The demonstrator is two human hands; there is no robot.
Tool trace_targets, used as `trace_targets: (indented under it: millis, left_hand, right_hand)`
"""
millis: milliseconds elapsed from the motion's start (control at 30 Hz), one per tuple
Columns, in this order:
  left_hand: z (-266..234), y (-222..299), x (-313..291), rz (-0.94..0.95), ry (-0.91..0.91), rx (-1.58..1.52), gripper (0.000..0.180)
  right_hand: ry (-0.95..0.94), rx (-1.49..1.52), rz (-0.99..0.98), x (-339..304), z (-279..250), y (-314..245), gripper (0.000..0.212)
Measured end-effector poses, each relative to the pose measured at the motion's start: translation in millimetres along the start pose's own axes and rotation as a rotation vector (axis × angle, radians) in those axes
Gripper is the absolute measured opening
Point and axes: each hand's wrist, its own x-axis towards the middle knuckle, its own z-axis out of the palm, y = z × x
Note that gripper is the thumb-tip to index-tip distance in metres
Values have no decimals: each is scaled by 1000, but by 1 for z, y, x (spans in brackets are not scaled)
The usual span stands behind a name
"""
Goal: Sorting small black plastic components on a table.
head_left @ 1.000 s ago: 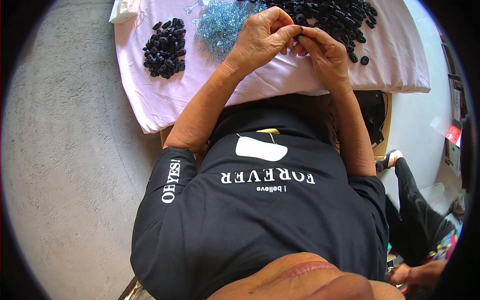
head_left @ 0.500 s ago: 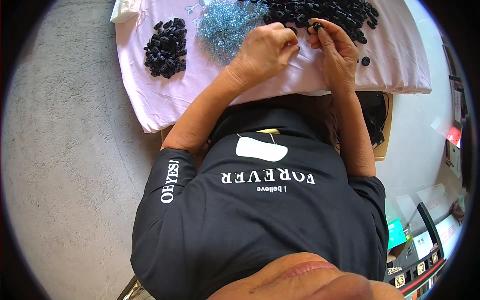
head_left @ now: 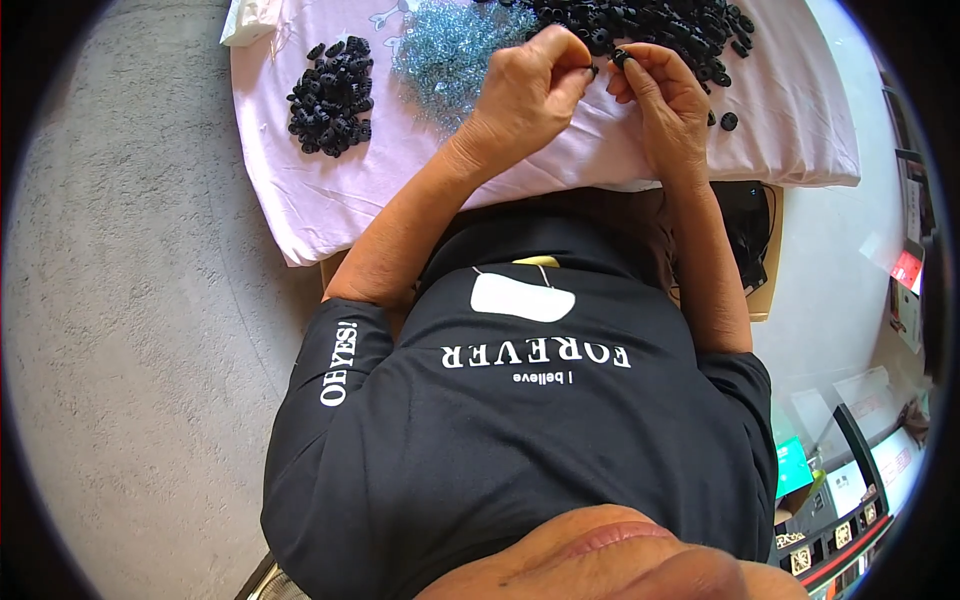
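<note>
My left hand [head_left: 540, 88] is closed in a pinch, with a tiny dark bit at its fingertips that is too small to name. Just to its right, my right hand [head_left: 672, 100] grips a small black ribbed round piece [head_left: 621, 58] between thumb and forefinger. The two sets of fingertips are close together but apart, above the cloth. Behind them spreads a large heap of similar black pieces [head_left: 670, 25]. A pile of clear bluish small parts [head_left: 455, 60] lies beyond my left wrist, their exact kind unclear.
A smaller heap of black ribbed pieces [head_left: 335, 100] sits at the left on the pink cloth [head_left: 420, 185]. One loose black piece [head_left: 729, 121] lies right of my right hand. A white box [head_left: 250, 22] stands at the far left corner. Boxes [head_left: 845, 490] are at the lower right.
My left hand has tilted up slightly, its fingertips moving up toward the piece in the right hand. The right hand has shifted slightly left and down.
</note>
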Motion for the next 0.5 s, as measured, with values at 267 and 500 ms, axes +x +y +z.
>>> trace_targets:
  millis: [267, 500]
  left_hand:
    - [-7, -3, 12, 21, -29, -120, 10]
    - [-10, -2, 14, 42, -74, -126, 8]
  right_hand:
    - [-80, 19, 34, -1, 2, -4, 19]
    - [-109, 3, 57, 0, 2, -6, 17]
